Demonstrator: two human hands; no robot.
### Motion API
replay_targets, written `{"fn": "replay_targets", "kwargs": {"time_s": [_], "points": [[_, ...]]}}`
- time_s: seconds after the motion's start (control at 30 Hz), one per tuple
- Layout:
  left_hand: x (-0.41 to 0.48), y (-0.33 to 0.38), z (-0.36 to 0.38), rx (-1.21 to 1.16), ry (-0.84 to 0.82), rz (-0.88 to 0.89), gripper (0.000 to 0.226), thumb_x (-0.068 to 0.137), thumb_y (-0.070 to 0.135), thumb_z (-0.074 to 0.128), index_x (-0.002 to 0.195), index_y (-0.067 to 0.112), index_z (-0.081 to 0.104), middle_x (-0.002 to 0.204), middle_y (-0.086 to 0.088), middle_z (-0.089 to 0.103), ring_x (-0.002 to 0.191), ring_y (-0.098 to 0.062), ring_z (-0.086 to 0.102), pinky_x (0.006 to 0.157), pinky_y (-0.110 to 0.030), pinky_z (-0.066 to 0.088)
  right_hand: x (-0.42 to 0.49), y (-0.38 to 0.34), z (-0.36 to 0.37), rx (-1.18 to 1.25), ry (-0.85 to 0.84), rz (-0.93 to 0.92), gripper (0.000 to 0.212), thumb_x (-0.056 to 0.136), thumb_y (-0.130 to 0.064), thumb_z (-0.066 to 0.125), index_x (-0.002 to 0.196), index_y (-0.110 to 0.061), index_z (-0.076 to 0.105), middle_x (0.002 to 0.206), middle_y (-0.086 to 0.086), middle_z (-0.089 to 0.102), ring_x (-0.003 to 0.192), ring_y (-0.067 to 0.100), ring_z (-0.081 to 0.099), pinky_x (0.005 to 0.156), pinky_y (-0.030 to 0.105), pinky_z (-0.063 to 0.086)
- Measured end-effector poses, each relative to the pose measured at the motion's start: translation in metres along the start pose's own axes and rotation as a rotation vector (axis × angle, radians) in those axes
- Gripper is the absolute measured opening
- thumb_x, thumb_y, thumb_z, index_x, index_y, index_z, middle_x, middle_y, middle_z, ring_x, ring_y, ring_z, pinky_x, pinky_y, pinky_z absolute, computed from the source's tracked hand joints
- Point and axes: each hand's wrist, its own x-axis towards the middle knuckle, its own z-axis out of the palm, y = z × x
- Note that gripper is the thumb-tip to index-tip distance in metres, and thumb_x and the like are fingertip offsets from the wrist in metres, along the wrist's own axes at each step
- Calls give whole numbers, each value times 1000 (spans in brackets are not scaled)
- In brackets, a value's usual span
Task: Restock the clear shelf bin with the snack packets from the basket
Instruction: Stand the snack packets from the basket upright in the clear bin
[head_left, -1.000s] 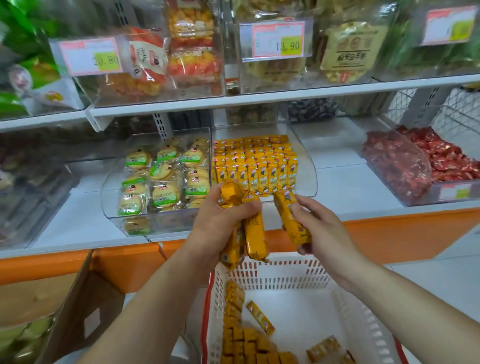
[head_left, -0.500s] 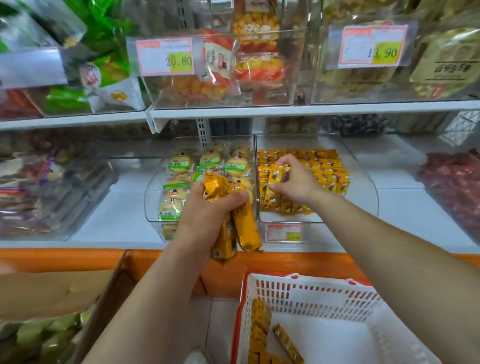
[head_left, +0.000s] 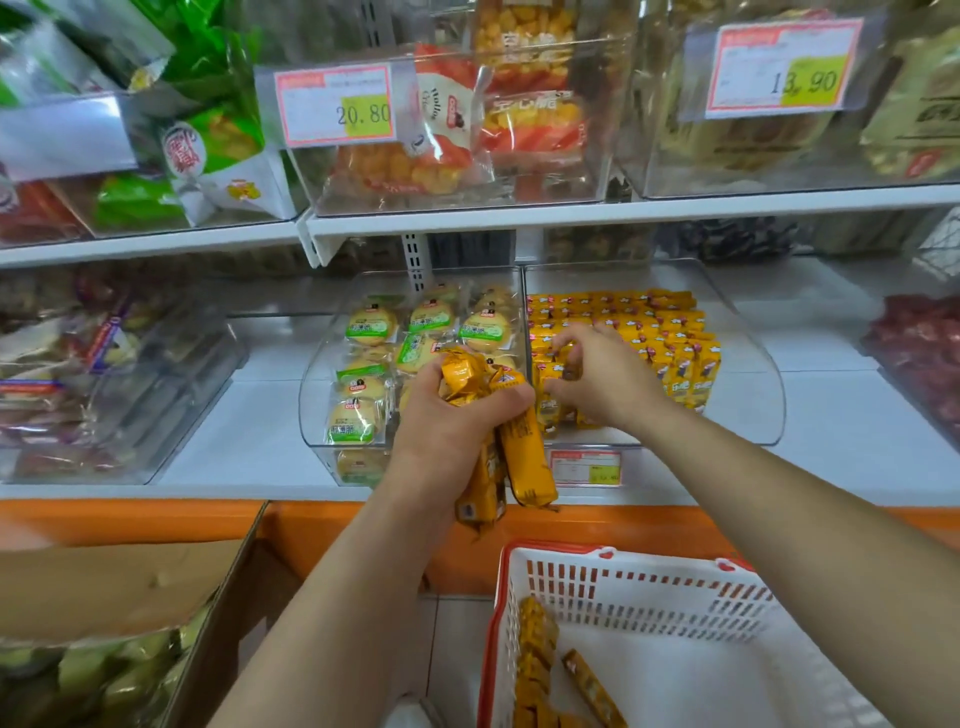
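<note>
My left grip (head_left: 447, 415) is closed round a bundle of yellow packets (head_left: 511, 457). The fingers wrap the bundle near its top, and the long packets hang down from the fist. My right grip (head_left: 605, 382) is inside the clear bin (head_left: 753, 400), at its front left corner. Its fingers and thumb are curled on a single packet (head_left: 549, 402) that stands upright there, touching the packets next to it. The two grips are just beside each other.

The clear bin stands on the white shelf (head_left: 249, 447). It holds rows of packets (head_left: 654, 332), standing upright from the back toward the front. A small price tag (head_left: 586, 467) is fixed on its front. Just to the left stands a second bin (head_left: 317, 395) with round cakes (head_left: 366, 327) in wraps with green labels.

Below, near me, is the white basket (head_left: 649, 597) with a red rim. More loose packets (head_left: 535, 660) lie in it, most along its left wall and one a little apart. At the lower left is an open cardboard box (head_left: 104, 587). On the upper shelf, snack bags sit behind a tag reading 20.80 (head_left: 337, 106) and a tag reading 13.90 (head_left: 779, 67).
</note>
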Motion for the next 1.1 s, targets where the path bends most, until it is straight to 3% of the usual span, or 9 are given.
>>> {"fn": "replay_targets", "kwargs": {"time_s": [0.13, 0.23, 0.33, 0.47, 0.6, 0.77, 0.9, 0.97, 1.1], "points": [[-4, -3, 21, 12, -51, 12, 64, 74, 24, 90, 129, 21, 57, 98, -5, 78, 87, -24, 77, 81, -49, 64, -77, -8, -47, 623, -66, 17, 10, 90, -35, 67, 100, -36, 69, 87, -7, 73, 78, 12, 72, 69, 36, 60], [-10, -7, 40, -2, -101, 11, 53, 77, 16, 88, 121, 12, 58, 97, -13, 76, 86, -30, 77, 78, -49, 63, -131, -10, -61, 882, -254, 50, 23, 94, -34, 65, 116, -40, 64, 98, -5, 75, 85, 14, 75, 66, 30, 61], [-18, -9, 58, -28, -131, 6, 43, 79, 15, 85, 115, 11, 62, 99, -17, 76, 91, -38, 75, 80, -54, 62, -152, -4, -60, 844, -186, 92, 43, 86, -31, 76, 122, -43, 56, 103, -6, 72, 88, 14, 74, 71, 31, 60], [-27, -7, 70, -107, -132, -38, 33, 84, 17, 81, 111, 10, 65, 104, -22, 75, 94, -40, 75, 76, -52, 64, -156, 9, -67, 1145, -240, 201, 36, 94, -12, 65, 123, -32, 63, 103, 8, 75, 89, 26, 74, 75, 38, 58], [-30, -5, 77, -89, -141, -24, 21, 85, 13, 78, 103, 15, 67, 91, -13, 77, 77, -29, 77, 59, -38, 61, -162, 21, -79, 1499, -336, 300, 34, 96, -4, 48, 117, -16, 73, 103, 18, 73, 83, 33, 72, 63, 36, 58], [-35, -7, 90, -56, -170, -11, 35, 84, 13, 80, 115, 14, 63, 101, -19, 75, 91, -41, 74, 77, -59, 61, -161, 26, -83, 1485, -324, 303, 28, 97, -15, 51, 118, -14, 71, 99, 13, 73, 78, 26, 71, 60, 32, 55], [-33, -9, 94, -66, -187, 12, 35, 80, 22, 83, 110, 20, 65, 93, -8, 78, 84, -27, 77, 65, -42, 64, -158, 28, -80, 1196, -169, 324, 57, 72, -24, 81, 126, -24, 64, 104, 3, 69, 87, 15, 69, 70, 31, 54], [-32, -11, 95, -20, -204, 45, 38, 76, 24, 85, 108, 22, 65, 88, -2, 78, 81, -22, 77, 66, -40, 64, -157, 26, -79, 974, -65, 329, 55, 72, -23, 86, 121, -29, 61, 110, 5, 64, 96, 18, 67, 79, 36, 56], [-32, -17, 97, 2, -226, 86, 35, 78, 18, 86, 106, 21, 65, 87, -3, 77, 84, -28, 76, 74, -47, 63, -159, 20, -72, 706, 72, 159, 43, 68, -27, 89, 96, -27, 55, 96, 10, 59, 77, 26, 64, 63, 37, 56]]}}
